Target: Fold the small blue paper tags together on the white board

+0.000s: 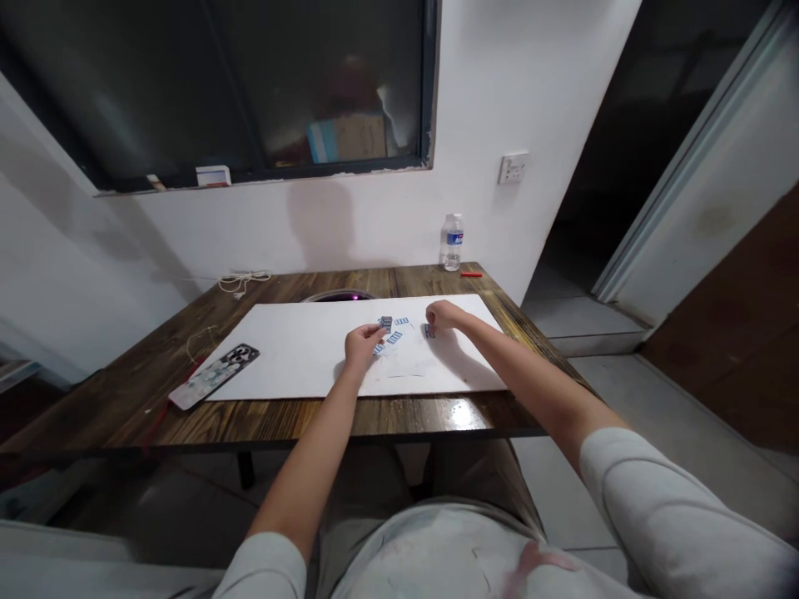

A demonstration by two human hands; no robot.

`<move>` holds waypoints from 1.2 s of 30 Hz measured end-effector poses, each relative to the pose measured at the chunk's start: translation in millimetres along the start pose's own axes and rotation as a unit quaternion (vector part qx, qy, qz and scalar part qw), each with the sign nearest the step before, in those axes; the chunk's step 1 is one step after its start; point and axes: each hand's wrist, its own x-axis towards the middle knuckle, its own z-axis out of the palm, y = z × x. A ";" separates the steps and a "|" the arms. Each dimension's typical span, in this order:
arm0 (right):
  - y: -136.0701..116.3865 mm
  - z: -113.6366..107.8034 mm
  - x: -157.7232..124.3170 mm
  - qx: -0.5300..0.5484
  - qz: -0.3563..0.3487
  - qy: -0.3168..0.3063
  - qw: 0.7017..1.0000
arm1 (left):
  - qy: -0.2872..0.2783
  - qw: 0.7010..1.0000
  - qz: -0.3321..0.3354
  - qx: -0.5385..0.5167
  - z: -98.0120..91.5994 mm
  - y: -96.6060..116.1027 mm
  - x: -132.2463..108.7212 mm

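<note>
Several small blue-and-white pieces (pixel 394 336) lie on a white sheet (pixel 287 349) spread over a wooden table (pixel 125 399). My left hand (pixel 363 346) reaches over the sheet, fingers pinched at a small dark blue piece (pixel 386 324). To its right, my right hand (pixel 442 316) is curled, its fingertips closed on another small blue piece (pixel 429 332) that rests on the sheet. Both forearms stretch out from the near edge of the table.
A phone (pixel 215 376) lies at the sheet's left corner. A water bottle (pixel 453 242) and a red pen (pixel 471 274) stand at the back right by the wall. A white cable (pixel 243 281) lies at the back. A doorway opens on the right.
</note>
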 end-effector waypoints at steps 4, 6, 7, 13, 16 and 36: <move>-1.6 -6.7 -3.8 0.047 -0.001 0.037 0.998 | 0.005 1.000 -0.001 0.007 -1.9 -1.2 0.8; -5.1 -10.7 -5.0 0.098 -0.008 0.071 0.993 | 0.008 1.000 -0.009 0.013 -3.0 -2.1 1.4; -8.0 -12.3 -5.5 0.128 -0.015 0.089 0.988 | 0.011 1.000 -0.012 0.015 -3.5 -2.6 1.7; -35.6 -11.1 -7.9 0.328 -0.082 0.150 0.929 | 0.017 0.999 -0.027 0.015 -5.1 -6.1 3.6; -49.4 -5.5 -8.0 0.394 -0.091 0.168 0.899 | 0.016 1.000 -0.025 0.009 -5.6 -7.8 4.4; -67.7 39.5 8.4 0.421 -0.116 0.191 0.879 | -0.027 0.999 0.026 -0.014 -5.8 -9.7 4.3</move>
